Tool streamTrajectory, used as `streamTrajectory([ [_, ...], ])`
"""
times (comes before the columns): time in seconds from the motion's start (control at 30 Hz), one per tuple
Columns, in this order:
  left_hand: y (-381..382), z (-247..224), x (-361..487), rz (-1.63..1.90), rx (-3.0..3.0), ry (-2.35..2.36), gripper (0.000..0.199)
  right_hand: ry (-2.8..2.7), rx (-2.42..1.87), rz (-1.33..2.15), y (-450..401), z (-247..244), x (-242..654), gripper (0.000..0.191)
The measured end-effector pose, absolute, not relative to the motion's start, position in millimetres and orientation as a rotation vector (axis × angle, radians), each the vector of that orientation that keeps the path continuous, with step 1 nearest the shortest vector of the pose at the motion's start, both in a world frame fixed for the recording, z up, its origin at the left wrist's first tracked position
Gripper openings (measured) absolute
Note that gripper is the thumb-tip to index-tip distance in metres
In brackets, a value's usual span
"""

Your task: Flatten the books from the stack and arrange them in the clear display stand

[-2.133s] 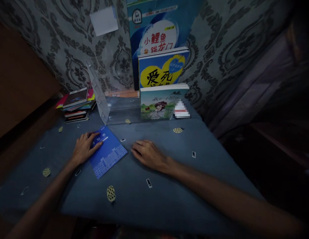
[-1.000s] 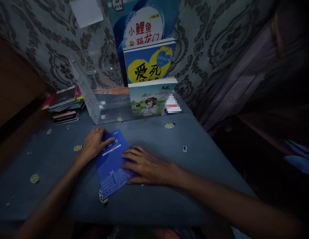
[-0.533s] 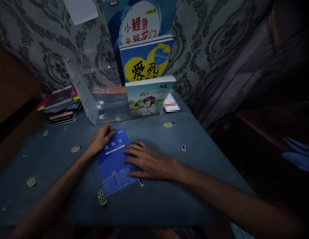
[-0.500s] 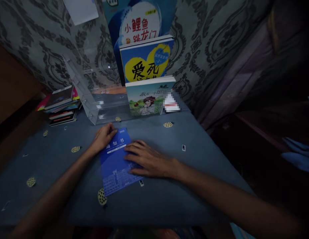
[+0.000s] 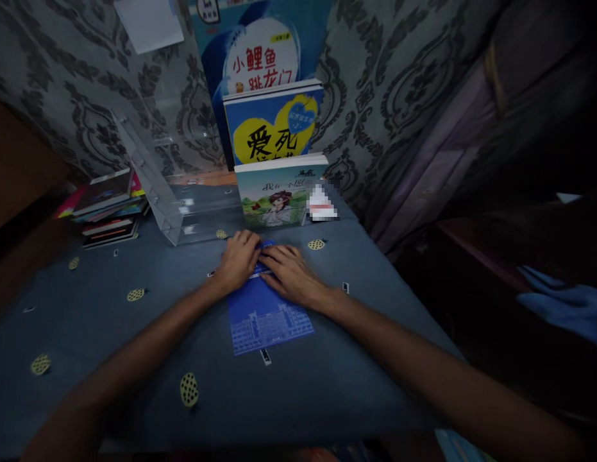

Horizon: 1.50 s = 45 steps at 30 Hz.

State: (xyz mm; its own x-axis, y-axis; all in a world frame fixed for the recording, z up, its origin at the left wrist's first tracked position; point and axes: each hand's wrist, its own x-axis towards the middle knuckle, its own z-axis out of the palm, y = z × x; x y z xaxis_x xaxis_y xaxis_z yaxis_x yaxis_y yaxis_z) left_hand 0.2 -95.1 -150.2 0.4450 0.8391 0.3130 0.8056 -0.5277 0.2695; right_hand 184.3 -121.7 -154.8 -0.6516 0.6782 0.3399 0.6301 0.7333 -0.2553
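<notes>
A blue booklet (image 5: 272, 317) with white print lies on the cloth-covered table (image 5: 149, 359). Its upper part is covered by both hands. My left hand (image 5: 239, 260) rests on the booklet's upper left, fingers bent and close together; what its fingertips hold, if anything, is hidden. My right hand (image 5: 292, 273) lies over the upper right with its fingers somewhat spread, the fingertips near those of the left hand. Just beyond the hands stands a green picture book (image 5: 274, 199) in a clear acrylic rack (image 5: 168, 215).
Behind the green book stand a blue and yellow book (image 5: 274, 128) and a taller blue book (image 5: 264, 51). A pile of books (image 5: 110, 205) lies at the left. A pixelated white item (image 5: 322, 204) is right of the rack. Blue cloth (image 5: 567, 308) lies far right.
The booklet has shifted right and slightly away from me. My left hand has moved right onto its upper part, and my right hand has moved up nearer to the left one.
</notes>
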Motion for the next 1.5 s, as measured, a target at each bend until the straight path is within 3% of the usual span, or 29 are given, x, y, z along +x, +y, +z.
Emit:
streamTrajectory([
  [0.23,-137.3,-159.1,-5.3,0.490,2.667,1.343,0.050,-2.544,-1.035,0.166,-122.5,-156.2,180.4,0.035],
  [0.6,-153.7,-147.3,-31.9,0.279,2.686,1.734,0.041,-2.616,-1.104,0.191,-120.4,-151.6,174.6,0.046],
  [0.9,-150.4,-148.3,-35.8,0.246,2.673,1.675,0.044,-2.590,-1.270,0.199,-113.7,-153.8,164.6,0.059],
  [1.2,-142.8,-147.4,-40.3,0.234,2.696,1.573,0.045,-2.493,-1.441,0.183,-123.5,-157.2,159.0,0.061],
  [1.5,-144.9,-144.3,-37.9,0.195,2.716,1.597,0.043,-2.503,-1.319,0.219,-115.2,-158.4,182.0,0.052],
])
